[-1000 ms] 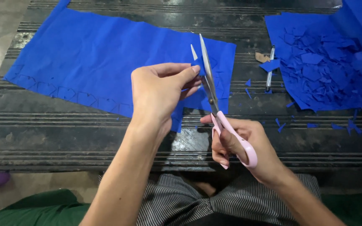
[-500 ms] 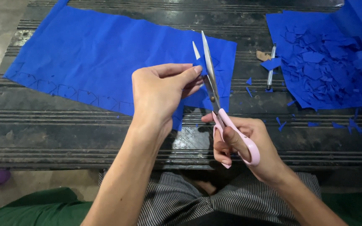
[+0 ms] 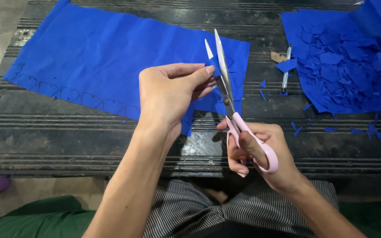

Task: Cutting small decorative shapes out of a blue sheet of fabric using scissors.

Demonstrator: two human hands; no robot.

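Note:
My left hand [image 3: 170,94] pinches a small piece of blue paper [image 3: 213,64] at the near right corner of a large blue paper sheet [image 3: 102,57] lying on the dark ribbed surface. My right hand [image 3: 261,154] grips pink-handled scissors [image 3: 234,110], fingers through the loops. The steel blades point away from me, slightly parted, with the pinched blue piece between them near the tips.
A pile of several cut blue paper pieces [image 3: 345,61] lies on another blue sheet at the right. A pen [image 3: 286,66] and a small brown scrap [image 3: 278,56] sit beside it. Tiny blue offcuts [image 3: 331,129] dot the dark bench [image 3: 67,141]. My striped clothing [image 3: 190,207] shows below.
The scissors and both hands have stayed nearly in place; the blades have opened slightly around the blue piece.

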